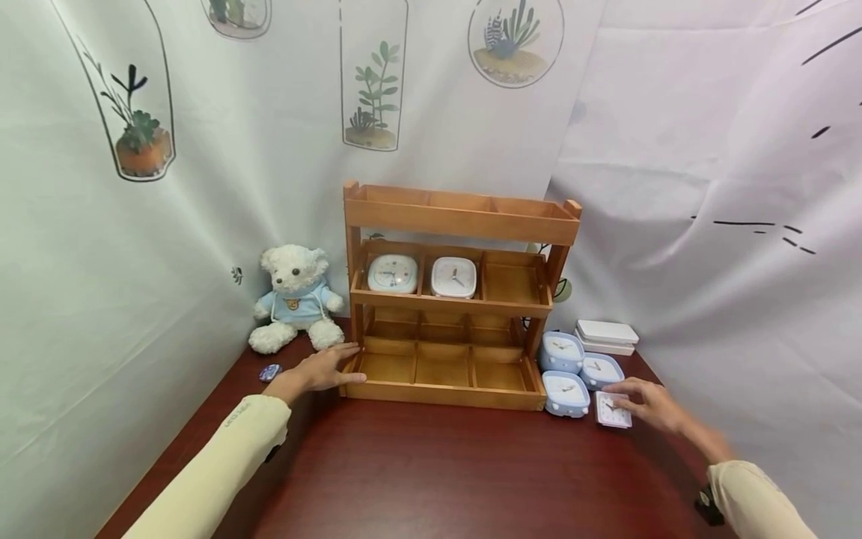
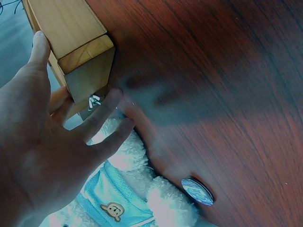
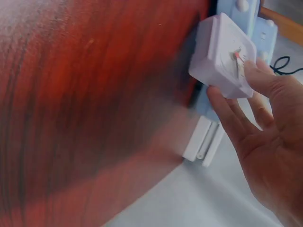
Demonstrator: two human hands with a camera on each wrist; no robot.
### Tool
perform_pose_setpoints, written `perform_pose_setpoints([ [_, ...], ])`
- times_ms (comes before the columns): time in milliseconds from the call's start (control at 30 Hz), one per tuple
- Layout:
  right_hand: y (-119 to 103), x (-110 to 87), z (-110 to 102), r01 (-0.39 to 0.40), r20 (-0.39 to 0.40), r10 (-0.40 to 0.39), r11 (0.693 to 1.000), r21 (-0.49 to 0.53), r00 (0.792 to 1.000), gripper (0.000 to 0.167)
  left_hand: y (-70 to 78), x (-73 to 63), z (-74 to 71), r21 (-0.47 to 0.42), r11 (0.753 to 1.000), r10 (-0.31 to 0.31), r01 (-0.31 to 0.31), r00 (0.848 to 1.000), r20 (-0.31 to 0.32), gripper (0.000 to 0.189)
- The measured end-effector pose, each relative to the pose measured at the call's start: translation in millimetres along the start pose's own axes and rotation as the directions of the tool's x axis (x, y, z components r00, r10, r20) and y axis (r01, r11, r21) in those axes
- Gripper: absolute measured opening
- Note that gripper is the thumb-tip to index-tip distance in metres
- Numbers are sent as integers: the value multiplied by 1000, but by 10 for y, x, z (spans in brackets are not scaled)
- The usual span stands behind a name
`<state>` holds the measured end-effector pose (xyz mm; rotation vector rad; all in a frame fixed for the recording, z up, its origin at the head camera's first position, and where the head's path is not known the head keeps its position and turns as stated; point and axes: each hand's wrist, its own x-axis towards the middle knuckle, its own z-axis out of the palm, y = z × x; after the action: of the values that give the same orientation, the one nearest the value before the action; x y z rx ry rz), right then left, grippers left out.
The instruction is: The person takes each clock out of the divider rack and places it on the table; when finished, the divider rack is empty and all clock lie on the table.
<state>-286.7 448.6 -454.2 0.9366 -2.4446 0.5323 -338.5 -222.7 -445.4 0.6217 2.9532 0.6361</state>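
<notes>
A small square white clock [image 1: 613, 410] is at the right of the table, in front of several blue clocks [image 1: 566, 393]. My right hand [image 1: 649, 404] pinches this white clock, with the thumb at its face and fingers along its side in the right wrist view. The wooden shelf rack [image 1: 444, 394] stands at the back middle, divided into compartments. At its lower left corner rests my left hand [image 1: 322, 369], thumb over the low front part and fingers spread along the side. Two larger white clocks [image 1: 454, 278] sit in the middle tier's left and centre compartments.
A white teddy bear [image 1: 296, 299] in a blue hoodie sits left of the rack. Near it lies a small blue patterned oval object [image 1: 270, 373]. White boxes [image 1: 606, 333] are stacked behind the blue clocks. Printed cloth [image 1: 444, 112] hangs around the dark red table [image 1: 438, 471].
</notes>
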Motion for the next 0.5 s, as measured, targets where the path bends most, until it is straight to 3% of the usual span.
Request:
perform_pose_setpoints([
  [500, -18, -71, 265, -65, -101, 58, 995, -73, 993, 29, 18, -13, -17, 6, 1000, -6, 6, 1000, 14, 78],
])
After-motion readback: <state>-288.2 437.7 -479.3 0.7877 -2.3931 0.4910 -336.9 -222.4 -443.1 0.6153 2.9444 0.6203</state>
